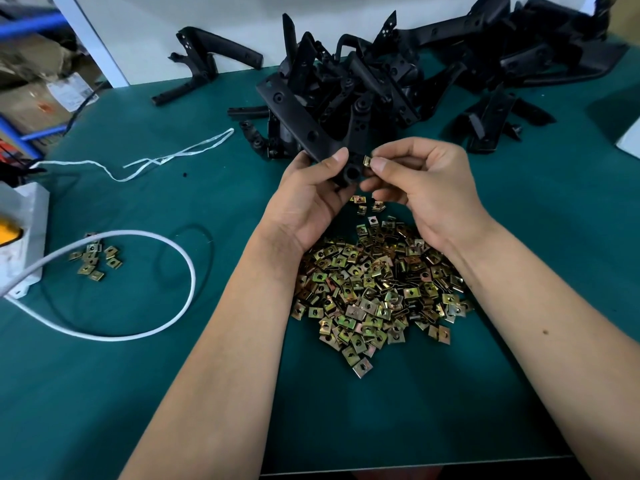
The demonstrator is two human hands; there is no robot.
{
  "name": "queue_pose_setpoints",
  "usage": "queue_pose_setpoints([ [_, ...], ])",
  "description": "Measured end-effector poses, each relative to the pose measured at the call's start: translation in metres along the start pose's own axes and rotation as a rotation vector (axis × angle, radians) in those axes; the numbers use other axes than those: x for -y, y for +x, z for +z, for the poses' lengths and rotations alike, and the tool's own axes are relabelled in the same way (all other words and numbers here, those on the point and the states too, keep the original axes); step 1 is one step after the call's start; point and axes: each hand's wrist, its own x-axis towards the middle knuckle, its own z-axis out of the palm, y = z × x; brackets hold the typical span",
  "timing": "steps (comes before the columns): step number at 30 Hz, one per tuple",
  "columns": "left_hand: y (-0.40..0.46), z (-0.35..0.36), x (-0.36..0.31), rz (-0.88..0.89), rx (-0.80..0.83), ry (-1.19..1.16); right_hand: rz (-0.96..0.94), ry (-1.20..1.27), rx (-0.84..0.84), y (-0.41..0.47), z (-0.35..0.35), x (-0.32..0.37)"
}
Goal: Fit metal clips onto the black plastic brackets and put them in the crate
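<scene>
My left hand [311, 199] grips the near end of a long black plastic bracket [294, 116] that slants up and to the left over the table. My right hand [422, 188] pinches a small brass-coloured metal clip [367, 161] between thumb and forefinger, right at the bracket's near end. Below both hands lies a big heap of metal clips [377, 289] on the green table [138, 375]. No crate is in view.
A pile of black brackets [363, 81] fills the back of the table, with more at the back right [502, 39]. A small group of clips [95, 258] lies at the left beside a white cable loop [187, 268], a white string [173, 155] and a white box [20, 237].
</scene>
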Motion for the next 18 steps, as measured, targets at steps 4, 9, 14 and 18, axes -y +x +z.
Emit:
queue_pose_setpoints([
  [4, 0.0007, -0.0004, 0.0001, 0.003, 0.004, 0.0, -0.021, -0.014, -0.009, -0.0005, -0.0002, 0.0005],
  [9, 0.0011, -0.0006, -0.0006, 0.006, -0.011, -0.024, -0.048, -0.069, 0.025, 0.0001, -0.0006, -0.0019],
  [14, 0.0017, -0.0019, -0.0004, 0.003, -0.018, -0.027, -0.102, -0.176, -0.023, 0.0017, 0.0005, -0.0071],
  [18, 0.0027, -0.0013, 0.0011, 0.004, -0.023, -0.031, -0.04, -0.11, -0.02, 0.0035, -0.0016, -0.0073],
])
